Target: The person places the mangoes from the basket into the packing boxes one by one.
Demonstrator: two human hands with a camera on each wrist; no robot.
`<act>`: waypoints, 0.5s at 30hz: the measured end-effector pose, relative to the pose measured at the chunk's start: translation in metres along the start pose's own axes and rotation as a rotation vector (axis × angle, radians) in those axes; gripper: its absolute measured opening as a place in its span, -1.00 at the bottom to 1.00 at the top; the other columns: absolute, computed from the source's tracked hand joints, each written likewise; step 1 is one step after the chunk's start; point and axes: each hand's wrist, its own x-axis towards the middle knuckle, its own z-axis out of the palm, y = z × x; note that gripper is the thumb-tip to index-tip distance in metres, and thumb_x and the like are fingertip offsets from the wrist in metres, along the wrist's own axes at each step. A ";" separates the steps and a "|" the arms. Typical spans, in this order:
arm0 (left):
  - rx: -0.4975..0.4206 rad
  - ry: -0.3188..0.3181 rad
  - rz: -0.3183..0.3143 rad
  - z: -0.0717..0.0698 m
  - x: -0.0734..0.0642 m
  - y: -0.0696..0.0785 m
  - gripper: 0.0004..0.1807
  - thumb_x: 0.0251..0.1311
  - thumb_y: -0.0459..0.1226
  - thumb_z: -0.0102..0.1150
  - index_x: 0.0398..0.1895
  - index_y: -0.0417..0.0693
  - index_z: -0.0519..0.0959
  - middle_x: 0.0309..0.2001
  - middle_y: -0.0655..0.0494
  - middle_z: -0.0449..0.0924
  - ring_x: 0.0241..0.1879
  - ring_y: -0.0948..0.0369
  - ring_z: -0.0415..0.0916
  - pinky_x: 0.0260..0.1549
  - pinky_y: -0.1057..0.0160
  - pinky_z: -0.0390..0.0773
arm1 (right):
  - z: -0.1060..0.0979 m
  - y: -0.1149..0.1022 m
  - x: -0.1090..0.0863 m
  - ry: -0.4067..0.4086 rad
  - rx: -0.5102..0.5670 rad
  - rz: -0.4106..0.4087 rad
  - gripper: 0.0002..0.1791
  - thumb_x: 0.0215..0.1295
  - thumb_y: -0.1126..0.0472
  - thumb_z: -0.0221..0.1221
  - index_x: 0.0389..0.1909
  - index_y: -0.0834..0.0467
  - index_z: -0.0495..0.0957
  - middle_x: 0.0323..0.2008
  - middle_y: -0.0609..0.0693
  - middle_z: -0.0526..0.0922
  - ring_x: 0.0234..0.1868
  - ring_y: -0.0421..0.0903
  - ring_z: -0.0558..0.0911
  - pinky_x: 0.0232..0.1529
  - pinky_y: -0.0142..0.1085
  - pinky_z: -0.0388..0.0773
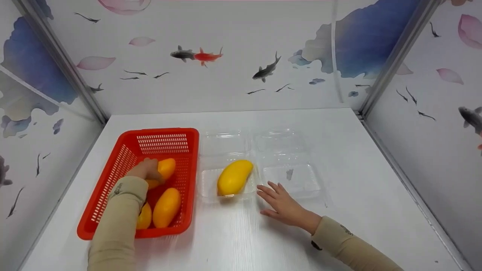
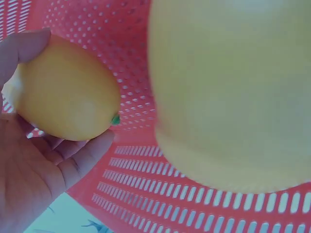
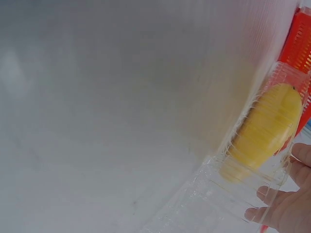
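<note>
Inside the red plastic basket, my left hand grips a yellow mango. The left wrist view shows the thumb over one side of this mango and the fingers beneath it; a small green stem tip shows at its end. Other mangoes lie nearer the basket's front. One larger yellow mango sits in the left clear plastic container. My right hand, fingers spread and holding nothing, hovers by the front of the right clear container; whether it touches is unclear.
Both clear containers have their lids folded back toward the rear of the white table. Printed panels with fish and petals stand behind and at both sides. The basket walls surround my left hand.
</note>
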 end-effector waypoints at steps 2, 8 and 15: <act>0.014 0.012 -0.023 -0.003 -0.009 0.016 -0.21 0.01 -0.16 0.24 0.23 -0.37 0.14 0.10 -0.36 0.23 -0.02 -0.18 0.23 0.00 -0.15 0.31 | 0.000 0.000 0.000 0.001 0.005 0.000 -0.32 0.29 -0.14 -0.02 0.30 0.20 0.21 0.32 0.04 0.21 0.32 0.22 0.15 0.27 0.17 0.01; -0.035 0.029 0.064 -0.016 -0.012 0.023 -0.17 -0.02 -0.07 0.24 0.21 -0.37 0.13 -0.03 -0.26 0.33 -0.11 -0.09 0.31 -0.09 -0.06 0.39 | 0.000 0.000 0.000 -0.003 0.015 0.006 -0.32 0.29 -0.15 -0.03 0.29 0.20 0.21 0.33 0.05 0.20 0.33 0.21 0.13 0.27 0.16 0.00; -0.044 0.110 0.106 -0.027 -0.015 0.041 -0.29 -0.02 -0.13 0.24 0.09 -0.35 0.18 -0.14 -0.21 0.36 -0.19 -0.04 0.36 -0.16 0.02 0.46 | 0.003 0.001 0.000 0.002 0.005 0.006 -0.33 0.30 -0.15 -0.05 0.30 0.19 0.21 0.33 0.03 0.20 0.33 0.20 0.13 0.27 0.16 0.01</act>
